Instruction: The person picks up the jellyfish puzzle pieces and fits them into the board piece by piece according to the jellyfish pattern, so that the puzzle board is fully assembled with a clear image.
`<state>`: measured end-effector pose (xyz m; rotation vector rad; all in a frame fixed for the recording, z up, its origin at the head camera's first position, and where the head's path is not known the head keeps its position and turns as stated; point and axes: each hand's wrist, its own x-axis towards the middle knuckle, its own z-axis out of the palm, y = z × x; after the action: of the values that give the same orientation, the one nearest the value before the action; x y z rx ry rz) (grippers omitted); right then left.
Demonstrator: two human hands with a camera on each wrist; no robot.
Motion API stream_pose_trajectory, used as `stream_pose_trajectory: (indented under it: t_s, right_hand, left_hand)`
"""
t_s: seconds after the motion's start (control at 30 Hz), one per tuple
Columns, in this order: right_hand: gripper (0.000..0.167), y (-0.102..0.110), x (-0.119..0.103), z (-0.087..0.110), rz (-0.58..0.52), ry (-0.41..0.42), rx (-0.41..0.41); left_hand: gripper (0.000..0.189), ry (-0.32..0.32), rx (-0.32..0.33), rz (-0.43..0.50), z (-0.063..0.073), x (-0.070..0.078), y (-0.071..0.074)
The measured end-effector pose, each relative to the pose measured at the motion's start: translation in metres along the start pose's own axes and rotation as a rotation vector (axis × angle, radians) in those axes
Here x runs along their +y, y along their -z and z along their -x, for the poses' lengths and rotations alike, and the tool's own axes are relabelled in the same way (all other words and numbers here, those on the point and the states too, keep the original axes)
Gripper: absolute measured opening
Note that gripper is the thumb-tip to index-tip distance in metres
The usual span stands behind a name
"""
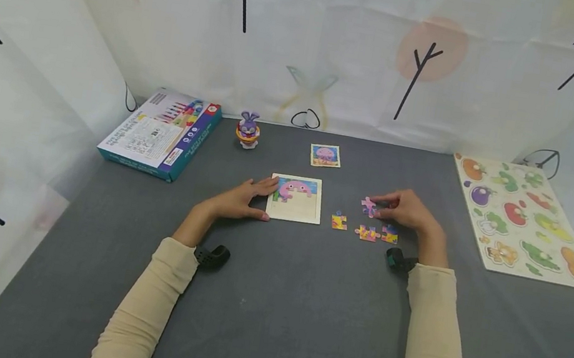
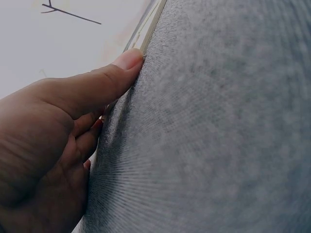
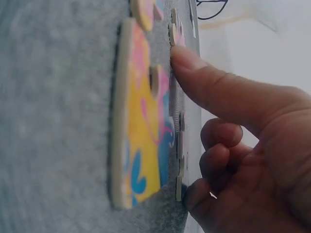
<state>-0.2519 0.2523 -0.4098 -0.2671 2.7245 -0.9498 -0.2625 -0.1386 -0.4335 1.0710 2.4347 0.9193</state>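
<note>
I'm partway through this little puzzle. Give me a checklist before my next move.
1. Board steadied: ok. Your left hand touches the left side of the puzzle board.
2. Piece gripped: ok. Your right hand pinches a pink piece between thumb and finger.
3. Space on the board: ok. Its lower right is bare.
4. Other loose pieces off the board: ok. They lie to its right.
5. Pink piece fully off the table: cannot tell.
</note>
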Motion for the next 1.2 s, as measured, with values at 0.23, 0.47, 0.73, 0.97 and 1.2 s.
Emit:
stream_pose_trajectory:
  t_s: [0.23,0.47,0.73,0.97,1.2]
  right_hand:
    - [0.033,0.0,-0.001,-0.005,0.033,0.01,0.024]
    - [0.031,-0.002,-0.006,-0.014,0.103,0.067,0.059]
    - [0.03,-0.019,-0.027,-0.028,0.083,0.179,0.063]
    - [0.026,-0.046,-0.068,-0.047,0.037,0.27,-0.007]
    - [0.025,-0.07,-0.093,-0.061,0.04,0.329,-0.056]
  left_hand:
    - [0.077,0.021,-0.002,-0.004,-0.001,-0.002,-0.001]
    - [0.077,0.018,-0.001,-0.007,-0.001,0.0,-0.001]
    - [0.078,0.006,0.001,0.002,0.0,0.0,0.0]
    - [0.077,0.015,-0.005,-0.005,-0.001,0.0,0.0]
    - [0.076,0.02,-0.005,-0.011,-0.003,-0.001,0.0]
